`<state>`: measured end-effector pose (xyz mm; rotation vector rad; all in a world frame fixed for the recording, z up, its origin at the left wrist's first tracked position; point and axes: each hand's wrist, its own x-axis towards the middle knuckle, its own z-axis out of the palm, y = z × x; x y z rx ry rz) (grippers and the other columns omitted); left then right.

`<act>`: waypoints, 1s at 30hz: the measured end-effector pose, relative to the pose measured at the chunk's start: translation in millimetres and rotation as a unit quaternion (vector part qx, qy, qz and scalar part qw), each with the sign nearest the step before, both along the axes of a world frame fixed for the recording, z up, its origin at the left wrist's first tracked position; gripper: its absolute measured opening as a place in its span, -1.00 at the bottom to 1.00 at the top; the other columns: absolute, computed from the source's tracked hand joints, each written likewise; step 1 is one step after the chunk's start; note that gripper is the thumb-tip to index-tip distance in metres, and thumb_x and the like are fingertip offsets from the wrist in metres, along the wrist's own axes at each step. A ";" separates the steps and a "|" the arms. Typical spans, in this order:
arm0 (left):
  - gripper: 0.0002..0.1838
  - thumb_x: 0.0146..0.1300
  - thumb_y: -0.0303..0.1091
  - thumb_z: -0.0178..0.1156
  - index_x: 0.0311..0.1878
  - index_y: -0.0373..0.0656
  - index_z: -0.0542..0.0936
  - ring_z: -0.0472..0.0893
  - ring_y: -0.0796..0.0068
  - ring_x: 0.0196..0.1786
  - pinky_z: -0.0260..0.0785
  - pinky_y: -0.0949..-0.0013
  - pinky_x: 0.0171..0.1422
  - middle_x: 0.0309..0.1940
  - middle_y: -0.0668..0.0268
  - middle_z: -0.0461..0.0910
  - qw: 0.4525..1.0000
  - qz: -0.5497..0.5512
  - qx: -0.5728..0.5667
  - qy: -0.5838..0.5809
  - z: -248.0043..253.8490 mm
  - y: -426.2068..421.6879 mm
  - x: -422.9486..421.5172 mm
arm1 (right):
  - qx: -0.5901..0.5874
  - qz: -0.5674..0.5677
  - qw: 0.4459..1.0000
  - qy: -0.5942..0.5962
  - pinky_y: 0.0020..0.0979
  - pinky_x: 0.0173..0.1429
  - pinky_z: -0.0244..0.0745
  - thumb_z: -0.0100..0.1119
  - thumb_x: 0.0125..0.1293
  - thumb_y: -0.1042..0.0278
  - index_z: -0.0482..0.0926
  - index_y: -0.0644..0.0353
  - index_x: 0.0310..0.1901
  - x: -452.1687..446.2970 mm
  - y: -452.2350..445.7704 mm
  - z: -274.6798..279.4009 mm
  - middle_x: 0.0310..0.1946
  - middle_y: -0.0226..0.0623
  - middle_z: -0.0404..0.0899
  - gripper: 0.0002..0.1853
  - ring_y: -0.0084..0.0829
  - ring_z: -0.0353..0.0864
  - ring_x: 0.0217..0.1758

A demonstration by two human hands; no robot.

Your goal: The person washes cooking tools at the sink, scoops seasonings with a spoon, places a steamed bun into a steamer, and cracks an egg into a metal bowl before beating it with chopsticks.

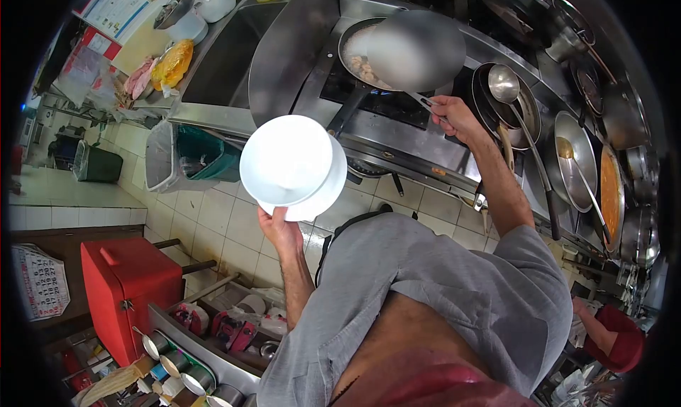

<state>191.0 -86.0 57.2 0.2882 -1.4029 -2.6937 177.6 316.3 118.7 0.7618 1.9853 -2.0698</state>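
Observation:
My left hand [279, 230] grips a white bowl [287, 159] from below, its fingers at the underside. Another white rim [340, 171] shows behind that bowl; I cannot tell whether the two are stacked. My right hand [457, 118] is closed around the handle of a round metal piece [418, 51]. The face of this piece is blurred, so its exact kind is unclear. It is over part of a frying pan [347, 35] on the stove, hiding much of the pan. Pale chunks of food [363, 68] show at the pan's left side, with blue flame beneath.
Right of the stove are stacked pans with a ladle [504, 84], a metal bowl [567, 134] and a tray of orange sauce [610, 187]. Lined bins [162, 152] stand at left. A red box [128, 279] is at lower left. Another person [613, 339] is at lower right.

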 end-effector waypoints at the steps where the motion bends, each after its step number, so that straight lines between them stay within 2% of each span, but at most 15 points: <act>1: -0.53 -0.04 -0.62 0.13 0.02 -0.38 0.33 0.51 0.33 -0.04 0.38 0.30 0.10 -0.08 0.13 0.47 1.000 -0.006 -0.001 0.002 -2.2 4.6 -2.4 | -0.001 0.001 1.000 0.000 -0.60 -0.73 -0.07 -0.05 0.24 0.44 0.41 0.24 -0.08 0.6 -1.8 0.6 -0.64 -0.43 0.36 -0.77 -0.71 0.12 -0.78; 7: -0.58 -0.02 -0.62 0.09 -0.01 -0.37 0.34 0.51 0.38 -0.05 0.36 0.34 0.10 -0.09 0.17 0.48 0.999 -0.032 0.006 0.007 1.4 25.2 -12.5 | 0.084 -0.001 0.996 -0.007 -0.59 -0.71 -0.05 -0.05 0.23 0.42 0.39 0.27 0.06 10.3 -15.6 -0.8 -0.67 -0.45 0.36 -0.65 -0.70 0.13 -0.76; 10: -0.60 -0.02 -0.63 0.07 -0.03 -0.36 0.34 0.51 0.40 -0.05 0.36 0.35 0.10 -0.10 0.18 0.48 0.999 -0.037 0.006 0.007 2.5 28.4 -15.9 | 0.145 0.008 0.989 0.001 -0.54 -0.65 0.07 -0.04 0.22 0.41 0.39 0.26 0.11 20.5 -24.9 -5.9 -0.66 -0.44 0.36 -0.60 -0.65 0.20 -0.70; 13: -0.60 -0.02 -0.63 0.07 -0.03 -0.36 0.34 0.51 0.41 -0.05 0.35 0.35 0.10 -0.10 0.18 0.48 0.999 -0.039 0.000 0.001 0.5 30.0 -19.2 | 0.245 0.018 0.969 0.020 -0.47 -0.42 0.28 -0.05 0.20 0.43 0.45 0.27 0.07 31.2 -34.4 -6.7 -0.63 -0.38 0.41 -0.63 -0.57 0.35 -0.55; 17: -0.61 -0.02 -0.64 0.06 -0.04 -0.35 0.33 0.50 0.42 -0.04 0.35 0.35 0.10 -0.10 0.18 0.47 0.999 -0.047 -0.003 0.006 -3.7 28.8 -25.7 | 0.321 0.041 0.941 0.099 -0.53 -0.47 0.25 -0.08 0.22 0.45 0.42 0.28 0.09 36.4 -29.7 -22.0 -0.65 -0.46 0.35 -0.62 -0.63 0.30 -0.59; 19: -0.61 -0.02 -0.65 0.05 -0.05 -0.35 0.33 0.50 0.42 -0.04 0.35 0.35 0.11 -0.10 0.18 0.46 0.999 -0.047 -0.004 0.006 -2.8 29.8 -27.6 | 0.351 0.050 0.933 0.065 -0.41 -0.31 0.37 -0.08 0.21 0.44 0.39 0.31 0.11 40.3 -29.2 -12.1 -0.61 -0.30 0.43 -0.60 -0.49 0.42 -0.51; 23: -0.61 -0.03 -0.65 0.05 -0.05 -0.35 0.33 0.50 0.41 -0.05 0.35 0.35 0.11 -0.10 0.19 0.46 0.999 -0.052 -0.006 0.005 -2.4 31.2 -32.0 | 0.358 0.062 0.931 0.036 -0.41 -0.33 0.36 -0.09 0.20 0.46 0.39 0.30 0.11 41.0 -18.2 -5.4 -0.61 -0.32 0.44 -0.59 -0.49 0.42 -0.51; 25: -0.61 -0.03 -0.65 0.04 -0.05 -0.35 0.33 0.50 0.41 -0.05 0.35 0.36 0.11 -0.10 0.19 0.46 0.999 -0.054 -0.007 0.004 -4.0 30.8 -33.9 | 0.311 0.068 0.945 0.080 -0.46 -0.48 0.30 -0.09 0.20 0.46 0.44 0.32 0.04 37.5 -10.2 -3.3 -0.63 -0.37 0.42 -0.64 -0.55 0.36 -0.61; 26: -0.62 -0.03 -0.65 0.04 -0.05 -0.35 0.33 0.50 0.42 -0.05 0.35 0.36 0.10 -0.11 0.19 0.46 0.999 -0.052 -0.009 0.003 -5.7 30.5 -34.9 | 0.311 0.069 0.945 0.080 -0.46 -0.48 0.30 -0.09 0.20 0.46 0.44 0.32 0.04 35.9 -9.6 2.5 -0.63 -0.37 0.42 -0.64 -0.55 0.36 -0.61; 28: -0.62 -0.03 -0.65 0.04 -0.06 -0.34 0.33 0.50 0.42 -0.05 0.35 0.36 0.10 -0.11 0.19 0.46 0.999 -0.050 -0.012 0.002 -5.6 31.5 -36.6 | 0.193 0.034 0.980 -0.011 -0.56 -0.65 0.11 -0.08 0.19 0.47 0.48 0.30 -0.05 33.5 -6.1 23.4 -0.65 -0.43 0.39 -0.70 -0.64 0.23 -0.72; 29: -0.63 -0.03 -0.65 0.04 -0.07 -0.34 0.33 0.50 0.42 -0.06 0.36 0.37 0.10 -0.12 0.19 0.46 0.999 -0.050 -0.011 0.002 -3.5 33.5 -37.2 | 0.111 0.012 0.994 -0.010 -0.62 -0.71 -0.08 -0.07 0.19 0.47 0.46 0.26 -0.07 31.9 -4.5 27.1 -0.66 -0.45 0.36 -0.72 -0.73 0.12 -0.76; 30: -0.64 -0.03 -0.66 0.04 -0.08 -0.34 0.33 0.50 0.43 -0.06 0.36 0.37 0.10 -0.12 0.20 0.46 0.999 -0.050 -0.009 0.004 -2.1 35.2 -38.6 | 0.113 0.012 0.994 -0.009 -0.62 -0.71 -0.08 -0.07 0.19 0.47 0.46 0.26 -0.07 29.8 0.8 27.0 -0.66 -0.45 0.36 -0.72 -0.73 0.12 -0.76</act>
